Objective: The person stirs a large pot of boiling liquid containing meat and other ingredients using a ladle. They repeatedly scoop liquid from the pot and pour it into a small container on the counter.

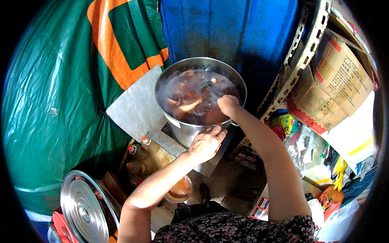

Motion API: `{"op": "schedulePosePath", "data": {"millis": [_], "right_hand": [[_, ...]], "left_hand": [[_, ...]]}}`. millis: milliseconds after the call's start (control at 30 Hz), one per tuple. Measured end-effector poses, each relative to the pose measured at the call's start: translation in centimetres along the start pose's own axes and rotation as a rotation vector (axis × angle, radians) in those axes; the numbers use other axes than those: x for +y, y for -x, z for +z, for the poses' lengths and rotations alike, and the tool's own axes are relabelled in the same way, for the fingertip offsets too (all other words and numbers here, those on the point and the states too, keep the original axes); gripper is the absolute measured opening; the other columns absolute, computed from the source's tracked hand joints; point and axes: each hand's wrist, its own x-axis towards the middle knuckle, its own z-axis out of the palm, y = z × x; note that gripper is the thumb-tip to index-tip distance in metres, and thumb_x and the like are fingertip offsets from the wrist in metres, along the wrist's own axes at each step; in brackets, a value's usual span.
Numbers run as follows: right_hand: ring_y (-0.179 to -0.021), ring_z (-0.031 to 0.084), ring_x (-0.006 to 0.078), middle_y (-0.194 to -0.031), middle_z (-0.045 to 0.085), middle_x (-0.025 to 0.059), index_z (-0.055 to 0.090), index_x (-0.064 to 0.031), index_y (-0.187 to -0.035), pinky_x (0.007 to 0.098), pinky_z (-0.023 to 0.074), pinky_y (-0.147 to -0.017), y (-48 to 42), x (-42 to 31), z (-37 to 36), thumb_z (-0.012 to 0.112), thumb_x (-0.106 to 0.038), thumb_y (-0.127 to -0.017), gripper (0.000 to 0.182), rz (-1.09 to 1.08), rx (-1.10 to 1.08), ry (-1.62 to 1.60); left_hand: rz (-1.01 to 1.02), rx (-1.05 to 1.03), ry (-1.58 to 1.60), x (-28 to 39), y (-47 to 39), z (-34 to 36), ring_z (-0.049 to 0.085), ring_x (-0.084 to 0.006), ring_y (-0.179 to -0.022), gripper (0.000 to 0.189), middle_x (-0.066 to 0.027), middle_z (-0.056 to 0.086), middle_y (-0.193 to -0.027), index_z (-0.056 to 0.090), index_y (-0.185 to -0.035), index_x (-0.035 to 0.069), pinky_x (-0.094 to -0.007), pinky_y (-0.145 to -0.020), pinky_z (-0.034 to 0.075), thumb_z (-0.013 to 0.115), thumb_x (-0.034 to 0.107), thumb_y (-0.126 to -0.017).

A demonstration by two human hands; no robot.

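Observation:
A large stainless-steel stockpot stands in front of me, full of steaming dark reddish-brown broth. Pale, long pieces of food float at its surface. Over the pot's right side, my right hand grips the handle of a dark slotted or pronged utensil, whose head is at the broth's surface beside a small whitish piece. My left hand is at the pot's near outer wall, fingers slightly bent and a little apart, with nothing visible in it. Whether its fingertips touch the rim is unclear.
A grey metal sheet stands left of the pot, before a green tarpaulin. Red-capped bottles and a bowl of brown liquid are lower down. A metal lid leans at lower left; cardboard boxes are at right.

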Motion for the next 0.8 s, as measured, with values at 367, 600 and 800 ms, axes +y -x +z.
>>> {"op": "schedulePosePath", "data": {"millis": [367,600,800], "right_hand": [[-0.097,0.073,0.0349,-0.104,0.074,0.0184,0.075,-0.0044,-0.106,0.0477,0.0587,-0.08,10.7,5.9,-5.3,0.056,-0.007,-0.092,0.024,0.042,-0.026,0.052],[-0.093,0.072,0.0373,-0.098,0.073,0.0194,0.073,-0.0047,-0.102,0.0509,0.0581,-0.075,12.1,6.7,-5.8,0.055,-0.008,-0.091,0.022,-0.031,0.189,-0.025],[-0.097,0.072,0.0361,-0.1,0.073,0.0197,0.073,-0.0033,-0.1,0.0476,0.0593,-0.078,8.4,3.8,-6.3,0.06,-0.005,-0.086,0.019,0.05,0.088,-0.053]], "left_hand": [[0.194,0.061,-0.016,3.1,-1.4,0.7,0.057,-0.0386,-0.123,0.049,-0.0226,0.054,-0.136,0.059,-0.131,0.001,-0.0465,-0.103,0.049,0.066,0.011,-0.083],[0.254,-0.01,-0.002,4.8,-3.1,1.5,0.059,-0.0368,-0.116,0.046,-0.0208,0.054,-0.133,0.059,-0.128,0.002,-0.0464,-0.098,0.049,0.063,0.012,-0.083],[0.271,-0.016,-0.029,4.3,-2.9,1.2,0.059,-0.0363,-0.119,0.047,-0.0215,0.054,-0.134,0.059,-0.129,0.001,-0.0462,-0.1,0.048,0.062,0.012,-0.084]]}}
